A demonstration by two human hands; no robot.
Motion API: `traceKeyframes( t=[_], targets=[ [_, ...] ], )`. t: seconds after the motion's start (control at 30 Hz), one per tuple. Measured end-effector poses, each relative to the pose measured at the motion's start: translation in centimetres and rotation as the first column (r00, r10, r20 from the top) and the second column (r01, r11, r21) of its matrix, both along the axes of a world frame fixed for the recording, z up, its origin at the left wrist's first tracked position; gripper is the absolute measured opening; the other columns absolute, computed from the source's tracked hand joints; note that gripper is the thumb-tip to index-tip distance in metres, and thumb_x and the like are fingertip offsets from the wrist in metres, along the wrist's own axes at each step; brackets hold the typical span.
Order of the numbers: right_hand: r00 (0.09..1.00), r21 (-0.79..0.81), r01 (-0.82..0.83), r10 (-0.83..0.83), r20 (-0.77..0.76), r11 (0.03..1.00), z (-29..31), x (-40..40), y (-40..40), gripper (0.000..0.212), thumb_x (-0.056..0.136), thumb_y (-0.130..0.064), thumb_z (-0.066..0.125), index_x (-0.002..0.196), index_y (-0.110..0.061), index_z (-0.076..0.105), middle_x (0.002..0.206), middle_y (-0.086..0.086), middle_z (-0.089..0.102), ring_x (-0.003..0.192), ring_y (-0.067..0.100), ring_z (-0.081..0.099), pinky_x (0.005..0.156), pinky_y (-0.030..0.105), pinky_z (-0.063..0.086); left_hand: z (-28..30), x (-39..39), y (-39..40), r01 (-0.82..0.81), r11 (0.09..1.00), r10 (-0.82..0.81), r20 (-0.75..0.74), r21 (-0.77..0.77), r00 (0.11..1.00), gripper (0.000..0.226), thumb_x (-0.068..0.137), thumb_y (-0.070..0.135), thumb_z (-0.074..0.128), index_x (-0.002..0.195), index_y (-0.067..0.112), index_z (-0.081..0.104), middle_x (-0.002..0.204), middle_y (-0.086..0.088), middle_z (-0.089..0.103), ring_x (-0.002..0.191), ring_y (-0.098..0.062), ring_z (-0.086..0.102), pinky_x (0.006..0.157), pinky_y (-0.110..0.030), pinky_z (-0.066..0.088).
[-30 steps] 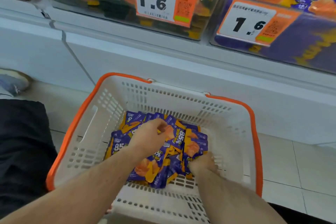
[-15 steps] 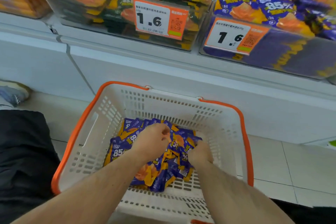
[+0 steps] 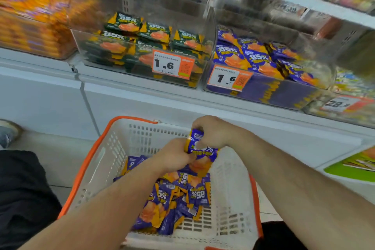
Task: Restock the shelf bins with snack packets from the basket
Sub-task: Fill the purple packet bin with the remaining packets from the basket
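Observation:
A white basket with an orange rim [image 3: 95, 154] sits on the floor below the shelf and holds several purple-and-orange snack packets [image 3: 178, 199]. Above the pile, my right hand [image 3: 215, 132] grips a bunch of purple packets [image 3: 199, 148]. My left hand [image 3: 174, 156] holds the same bunch from the left and below. On the shelf, at the right, a clear bin of matching purple packets [image 3: 257, 61] carries a 1.6 price tag. The bunch is well below that bin.
A clear bin of green packets [image 3: 146, 46] with a 1.6 tag stands left of the purple bin. Orange packets [image 3: 34, 22] fill the bin at far left. Another bin [image 3: 345, 99] sits at far right. A shoe [image 3: 8, 132] lies on the floor at left.
Both hands have risen out of the pile with a bunch of purple packets. The view has tilted upward, showing more of the shelf.

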State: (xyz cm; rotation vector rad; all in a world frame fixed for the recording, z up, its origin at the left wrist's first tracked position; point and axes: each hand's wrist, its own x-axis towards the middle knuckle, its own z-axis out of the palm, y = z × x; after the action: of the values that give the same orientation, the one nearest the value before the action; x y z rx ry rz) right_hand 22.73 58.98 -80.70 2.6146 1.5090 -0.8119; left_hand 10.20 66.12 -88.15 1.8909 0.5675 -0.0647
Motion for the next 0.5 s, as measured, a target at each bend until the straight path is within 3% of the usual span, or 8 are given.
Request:
traceKeyframes(
  t=[0.07, 0.13, 0.23, 0.3, 0.4, 0.5],
  targets=[
    [0.994, 0.171, 0.094, -0.103, 0.044, 0.981, 0.9, -0.4, -0.2, 0.058, 0.078, -0.024, 0.079, 0.128, -0.021, 0.050, 0.120, 0.003, 0.053, 0.105, 0.023, 0.053, 0.080, 0.031, 0.045, 0.6, -0.5, 0.0, -0.061, 0.996, 0.065, 0.051, -0.072, 0.997, 0.031, 0.089, 0.000, 0.056, 0.068, 0.023, 0.053, 0.045, 0.017, 0.050, 0.044, 0.000, 0.042, 0.046, -0.017, 0.031],
    [0.956, 0.373, 0.142, -0.224, 0.187, 0.917, 1.2, -0.8, -0.9, 0.064, 0.076, -0.029, 0.078, 0.132, -0.022, 0.046, 0.132, 0.004, 0.045, 0.122, 0.026, 0.045, 0.097, 0.035, 0.040, 1.3, -0.8, 0.3, -0.182, 0.951, 0.218, 0.124, -0.248, 0.968, 0.028, 0.091, 0.000, 0.058, 0.086, 0.026, 0.066, 0.070, 0.018, 0.069, 0.064, -0.002, 0.060, 0.057, -0.013, 0.042],
    [0.927, 0.604, 0.138, -0.318, 0.200, 0.785, 1.5, -1.6, -2.2, 0.050, 0.071, -0.027, 0.078, 0.115, -0.019, 0.055, 0.125, 0.003, 0.044, 0.119, 0.027, 0.047, 0.096, 0.038, 0.041, 2.6, -0.7, 0.6, -0.261, 0.855, 0.373, 0.183, -0.448, 0.909, 0.030, 0.091, -0.003, 0.060, 0.107, 0.021, 0.070, 0.101, -0.002, 0.075, 0.096, -0.019, 0.070, 0.083, -0.034, 0.055],
    [0.939, 0.608, 0.132, -0.296, 0.177, 0.783, 1.4, -2.1, -3.0, 0.052, 0.066, -0.034, 0.077, 0.112, -0.021, 0.056, 0.129, 0.003, 0.041, 0.124, 0.027, 0.045, 0.099, 0.041, 0.041, 3.7, -0.4, 0.7, -0.258, 0.796, 0.437, 0.225, -0.547, 0.871, 0.030, 0.090, -0.007, 0.058, 0.108, 0.014, 0.070, 0.102, -0.010, 0.075, 0.095, -0.027, 0.070, 0.082, -0.041, 0.058],
    [0.944, 0.583, 0.169, -0.301, 0.136, 0.795, 1.4, -3.1, -3.4, 0.085, 0.051, -0.064, 0.065, 0.126, -0.028, 0.048, 0.146, 0.003, 0.030, 0.136, 0.023, 0.035, 0.106, 0.042, 0.038, 5.7, 0.2, 0.5, -0.205, 0.778, 0.436, 0.276, -0.594, 0.857, 0.027, 0.092, -0.006, 0.056, 0.105, 0.012, 0.070, 0.097, -0.011, 0.075, 0.081, -0.023, 0.071, 0.063, -0.032, 0.056],
    [0.939, 0.706, 0.206, -0.340, 0.052, 0.678, 1.4, -3.6, -3.3, 0.094, 0.051, -0.056, 0.074, 0.135, -0.025, 0.043, 0.146, -0.001, 0.025, 0.130, 0.023, 0.041, 0.102, 0.041, 0.043, 7.0, 1.2, 0.4, -0.134, 0.798, 0.396, 0.344, -0.587, 0.851, 0.028, 0.092, -0.006, 0.055, 0.108, 0.013, 0.069, 0.102, -0.013, 0.074, 0.086, -0.027, 0.070, 0.073, -0.039, 0.055]
  ],
)
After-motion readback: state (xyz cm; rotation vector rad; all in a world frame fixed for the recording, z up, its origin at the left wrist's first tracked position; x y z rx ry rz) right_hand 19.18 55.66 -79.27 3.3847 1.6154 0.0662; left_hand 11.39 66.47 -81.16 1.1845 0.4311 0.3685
